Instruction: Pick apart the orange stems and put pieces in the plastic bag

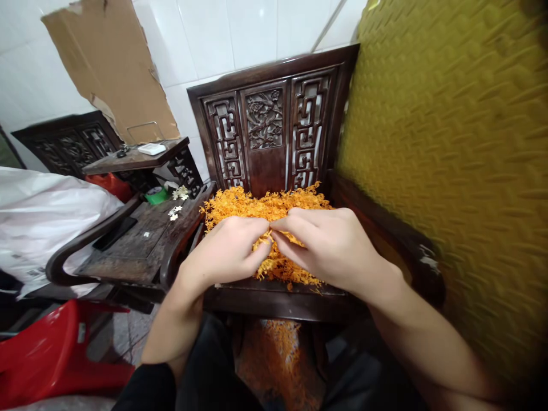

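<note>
A heap of small orange flower-like pieces [295, 201], thin and branching, lies on the seat of a dark carved wooden chair [268, 171]. Over the front of this heap, my left hand [233, 248] and my right hand [331, 242] meet fingertip to fingertip. Each is closed in a pinch between thumb and forefinger. A tiny orange piece [269, 233] shows at the meeting fingertips, mostly covered by them. The other fingers are curled in, and their undersides are hidden from me.
Orange bits [280, 342] are scattered on the floor below the seat. At left, a second wooden chair [124, 251] bears a green tape roll [157, 196] and pale pieces [174, 213]. A red plastic stool [47, 354] stands lower left. A yellow textured panel [445, 142] rises close on the right.
</note>
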Action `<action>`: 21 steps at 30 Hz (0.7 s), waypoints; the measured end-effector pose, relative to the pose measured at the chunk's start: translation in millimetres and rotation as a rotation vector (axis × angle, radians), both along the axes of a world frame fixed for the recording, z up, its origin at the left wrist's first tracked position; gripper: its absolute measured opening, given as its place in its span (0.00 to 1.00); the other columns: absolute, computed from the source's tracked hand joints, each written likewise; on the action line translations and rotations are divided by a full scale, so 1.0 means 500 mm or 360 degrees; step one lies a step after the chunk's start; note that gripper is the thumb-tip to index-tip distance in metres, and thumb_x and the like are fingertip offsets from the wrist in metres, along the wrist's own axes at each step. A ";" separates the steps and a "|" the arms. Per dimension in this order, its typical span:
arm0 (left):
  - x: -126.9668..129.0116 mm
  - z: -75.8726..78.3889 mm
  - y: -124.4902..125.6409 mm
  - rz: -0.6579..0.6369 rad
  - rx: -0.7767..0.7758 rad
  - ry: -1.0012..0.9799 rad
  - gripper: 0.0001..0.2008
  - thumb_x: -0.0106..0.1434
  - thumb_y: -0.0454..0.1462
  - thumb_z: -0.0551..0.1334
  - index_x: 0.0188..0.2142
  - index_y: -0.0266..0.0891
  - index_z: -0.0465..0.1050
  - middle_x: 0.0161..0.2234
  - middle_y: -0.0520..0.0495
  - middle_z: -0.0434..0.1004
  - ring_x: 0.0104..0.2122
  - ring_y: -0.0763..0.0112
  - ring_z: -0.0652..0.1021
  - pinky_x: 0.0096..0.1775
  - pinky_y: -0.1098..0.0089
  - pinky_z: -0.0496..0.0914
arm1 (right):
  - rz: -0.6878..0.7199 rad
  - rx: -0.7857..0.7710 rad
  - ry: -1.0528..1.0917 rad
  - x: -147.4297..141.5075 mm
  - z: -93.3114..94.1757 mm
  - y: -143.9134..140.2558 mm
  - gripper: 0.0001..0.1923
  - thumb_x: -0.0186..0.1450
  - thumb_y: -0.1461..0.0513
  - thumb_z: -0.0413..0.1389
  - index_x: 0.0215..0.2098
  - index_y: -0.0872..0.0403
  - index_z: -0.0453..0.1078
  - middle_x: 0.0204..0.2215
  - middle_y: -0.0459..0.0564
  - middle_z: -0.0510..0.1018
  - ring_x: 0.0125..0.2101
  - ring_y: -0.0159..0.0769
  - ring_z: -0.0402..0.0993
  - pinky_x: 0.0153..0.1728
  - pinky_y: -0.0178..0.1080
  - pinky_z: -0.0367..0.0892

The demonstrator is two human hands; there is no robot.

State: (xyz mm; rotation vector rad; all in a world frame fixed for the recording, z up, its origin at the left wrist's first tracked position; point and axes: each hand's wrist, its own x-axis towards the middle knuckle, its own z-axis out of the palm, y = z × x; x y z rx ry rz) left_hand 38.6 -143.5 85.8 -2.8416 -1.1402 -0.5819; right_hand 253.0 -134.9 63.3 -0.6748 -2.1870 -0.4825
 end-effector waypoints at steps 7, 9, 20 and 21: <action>0.019 -0.013 0.018 0.0208 -0.0004 0.0168 0.11 0.72 0.34 0.54 0.33 0.38 0.70 0.29 0.48 0.76 0.29 0.67 0.74 0.35 0.66 0.65 | -0.0233 0.0099 -0.0179 -0.004 -0.018 0.034 0.11 0.73 0.62 0.55 0.35 0.56 0.77 0.25 0.46 0.77 0.23 0.31 0.69 0.26 0.41 0.44; 0.023 -0.024 0.032 0.0192 0.0016 0.0138 0.12 0.72 0.34 0.53 0.32 0.38 0.69 0.27 0.49 0.74 0.27 0.68 0.73 0.34 0.66 0.64 | -0.0256 0.0112 -0.0191 0.000 -0.023 0.047 0.14 0.73 0.61 0.54 0.30 0.56 0.75 0.22 0.46 0.75 0.22 0.30 0.65 0.26 0.42 0.42; 0.056 -0.070 0.054 0.0145 -0.0122 -0.0389 0.15 0.72 0.35 0.52 0.26 0.40 0.61 0.23 0.52 0.65 0.24 0.74 0.67 0.31 0.68 0.59 | -0.0147 -0.0001 0.0250 0.052 -0.073 0.165 0.18 0.72 0.60 0.51 0.30 0.55 0.79 0.20 0.47 0.76 0.22 0.31 0.64 0.27 0.39 0.54; 0.054 -0.065 0.044 0.0083 -0.0181 -0.0394 0.15 0.71 0.34 0.52 0.25 0.40 0.60 0.22 0.53 0.63 0.23 0.74 0.66 0.30 0.68 0.58 | -0.0209 0.0002 0.0475 0.077 -0.070 0.178 0.21 0.72 0.60 0.49 0.26 0.55 0.78 0.18 0.48 0.75 0.21 0.30 0.62 0.27 0.40 0.55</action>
